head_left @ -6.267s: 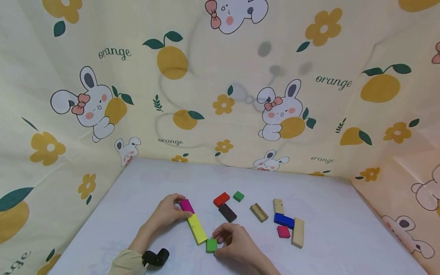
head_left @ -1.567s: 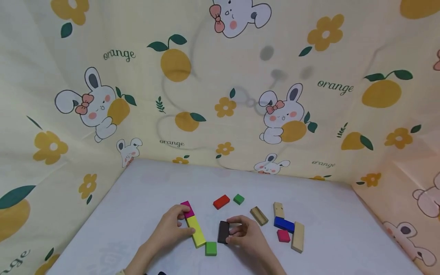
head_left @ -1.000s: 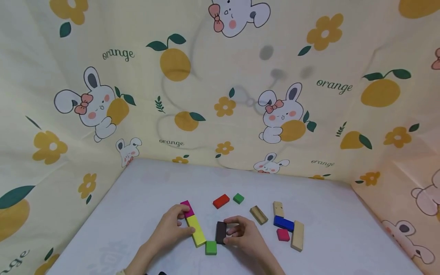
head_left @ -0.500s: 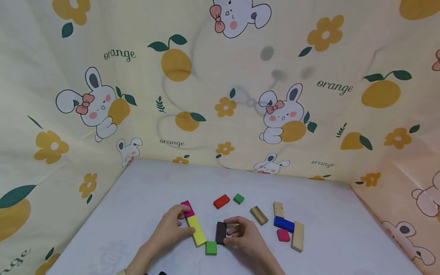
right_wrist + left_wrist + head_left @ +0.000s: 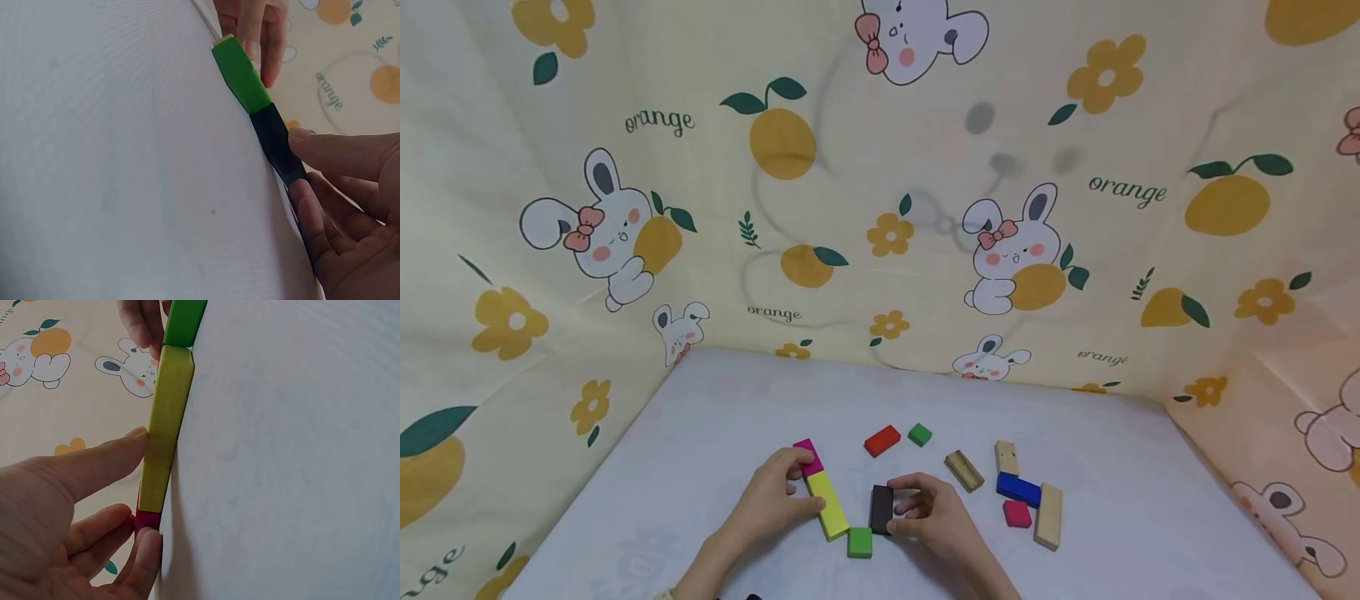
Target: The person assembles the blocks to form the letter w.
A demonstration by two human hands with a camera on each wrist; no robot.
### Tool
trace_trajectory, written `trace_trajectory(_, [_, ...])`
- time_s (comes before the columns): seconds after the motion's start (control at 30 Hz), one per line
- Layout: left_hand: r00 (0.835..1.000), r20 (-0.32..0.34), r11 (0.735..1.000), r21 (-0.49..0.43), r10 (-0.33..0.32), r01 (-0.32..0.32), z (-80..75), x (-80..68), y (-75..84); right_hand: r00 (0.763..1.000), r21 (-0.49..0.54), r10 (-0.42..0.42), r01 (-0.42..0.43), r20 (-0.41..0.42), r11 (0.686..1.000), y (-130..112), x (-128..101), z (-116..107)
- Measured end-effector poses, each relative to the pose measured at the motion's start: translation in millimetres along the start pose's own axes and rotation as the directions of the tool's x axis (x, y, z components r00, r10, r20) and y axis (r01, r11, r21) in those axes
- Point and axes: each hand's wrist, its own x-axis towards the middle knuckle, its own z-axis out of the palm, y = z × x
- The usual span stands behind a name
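In the head view my left hand [image 5: 775,493] rests over a row of blocks, fingertips on the magenta block [image 5: 809,463] and thumb against the side of the yellow block [image 5: 827,508]. The yellow block's near end meets the corner of a green block [image 5: 860,543]. My right hand [image 5: 934,515] pinches a dark brown block [image 5: 882,509] between thumb and fingers at its right side. That dark block's near end meets the green block, as the right wrist view also shows with the dark block [image 5: 275,140] end to end with the green block [image 5: 242,75].
Farther back lie a red block [image 5: 882,441] and a small green block [image 5: 920,434]. To the right are a hollowed wooden block [image 5: 964,471], a plain wooden block [image 5: 1007,457], a blue block [image 5: 1019,489], a pinkish-red block [image 5: 1017,513] and a long wooden block [image 5: 1048,517]. Patterned cloth [image 5: 880,167] encloses the table.
The right hand has let go of the green block and brought the dark block from beside the red one up to it. The left thumb has shifted onto the yellow block. Lately both hands stay still.
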Motion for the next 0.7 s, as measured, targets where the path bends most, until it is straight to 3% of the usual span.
trace_trajectory(0.7, [1.0, 0.003, 1.0, 0.005, -0.023, 0.023, 1.4, -0.3, 1.6, 0.999, 0.014, 0.037, -0.037, 0.008, 0.999, -4.0, -2.0, 2.0])
